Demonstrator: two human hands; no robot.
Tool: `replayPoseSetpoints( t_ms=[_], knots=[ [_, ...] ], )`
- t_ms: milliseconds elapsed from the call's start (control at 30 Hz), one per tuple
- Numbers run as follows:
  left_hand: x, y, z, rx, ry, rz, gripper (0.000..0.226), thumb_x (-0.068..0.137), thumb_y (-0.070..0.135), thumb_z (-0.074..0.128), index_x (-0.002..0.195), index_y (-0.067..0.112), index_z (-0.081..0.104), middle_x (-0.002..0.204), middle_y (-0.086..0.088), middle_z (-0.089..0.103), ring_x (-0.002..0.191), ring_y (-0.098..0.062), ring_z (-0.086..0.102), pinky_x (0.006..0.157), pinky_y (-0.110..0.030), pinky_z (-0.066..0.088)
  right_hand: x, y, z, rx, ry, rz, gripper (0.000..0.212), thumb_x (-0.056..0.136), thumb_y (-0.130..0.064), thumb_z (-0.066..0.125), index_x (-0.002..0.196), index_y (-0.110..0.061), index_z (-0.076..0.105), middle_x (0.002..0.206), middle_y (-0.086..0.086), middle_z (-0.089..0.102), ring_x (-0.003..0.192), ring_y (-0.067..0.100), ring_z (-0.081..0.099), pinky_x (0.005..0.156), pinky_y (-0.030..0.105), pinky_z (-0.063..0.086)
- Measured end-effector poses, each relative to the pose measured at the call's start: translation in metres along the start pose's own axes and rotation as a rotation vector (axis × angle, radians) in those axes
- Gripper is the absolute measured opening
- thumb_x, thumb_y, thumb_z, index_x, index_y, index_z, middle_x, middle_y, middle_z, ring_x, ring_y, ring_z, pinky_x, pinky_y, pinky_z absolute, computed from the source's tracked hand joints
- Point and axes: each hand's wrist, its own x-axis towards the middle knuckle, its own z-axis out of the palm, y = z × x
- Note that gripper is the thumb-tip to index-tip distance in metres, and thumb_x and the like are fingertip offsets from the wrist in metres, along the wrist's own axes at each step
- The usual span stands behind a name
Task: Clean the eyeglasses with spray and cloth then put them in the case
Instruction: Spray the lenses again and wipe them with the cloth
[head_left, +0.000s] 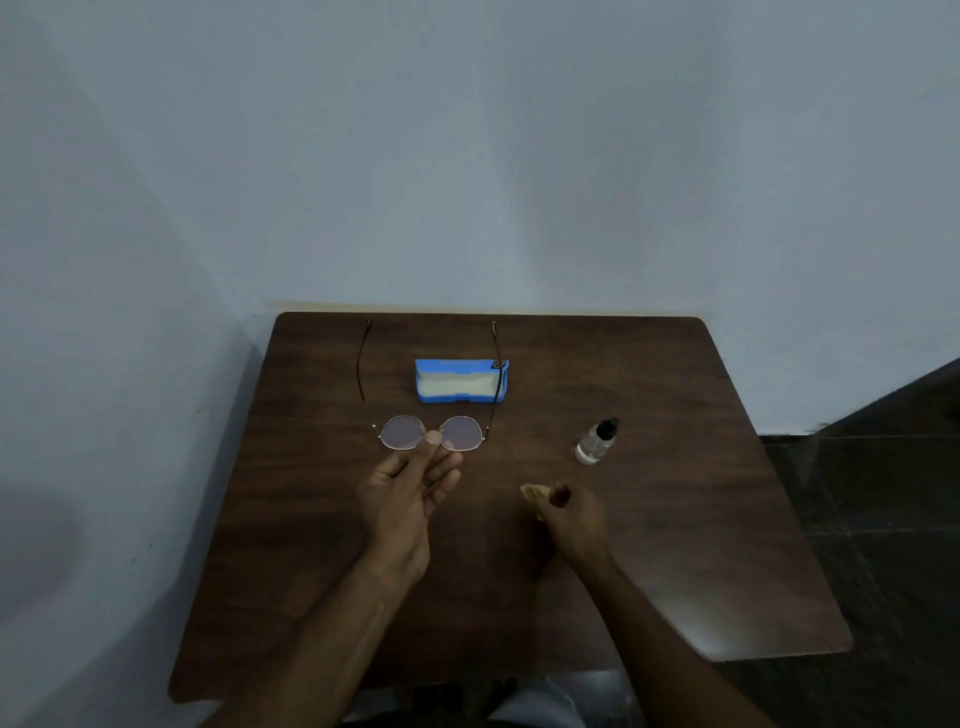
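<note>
Thin-rimmed round eyeglasses (460, 432) are held above the dark wooden table (675, 519) with their arms spread open toward the wall. My left hand (410, 493) pinches them at the bridge, thumb on top. The right arm of the glasses crosses in front of the open blue case (457, 382), which lies farther back in the middle of the table. My right hand (571, 514) grips a small yellowish cloth (534, 491), which pokes out of the fist. A small clear spray bottle (596, 441) with a black cap stands to the right of the glasses.
The table stands against a pale wall (467, 156) at the back and left. A dark tiled floor (883, 493) lies to the right. A pale patch of my clothing (540, 706) shows under the table's front edge.
</note>
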Motion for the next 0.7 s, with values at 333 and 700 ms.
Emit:
replayPoseSetpoints(
  t_ms=[333,700],
  knots=[
    [0.0,0.0,0.004,-0.01,0.027,-0.001,0.007,0.093,0.012,0.075,0.093,0.005,0.077,0.084,-0.01,0.081,0.073,-0.014,0.078,0.071,-0.025,0.064,-0.054,-0.12,-0.016,0.582,0.079,-0.216,0.013,0.091,-0.011,0.078,0.098,-0.011,0.066,0.099,0.009,0.075,0.097,0.024,0.075,0.086,0.046,0.063],
    [-0.002,-0.002,0.004,-0.013,0.067,0.095,0.016,0.092,0.014,0.079,0.097,-0.001,0.078,0.088,-0.015,0.081,0.077,-0.019,0.08,0.069,-0.026,0.065,-0.08,-0.139,-0.02,0.412,0.066,-0.523,0.016,0.098,0.001,0.063,0.101,-0.013,0.072,0.094,0.0,0.073,0.091,0.02,0.071,0.082,0.042,0.061]
  ],
)
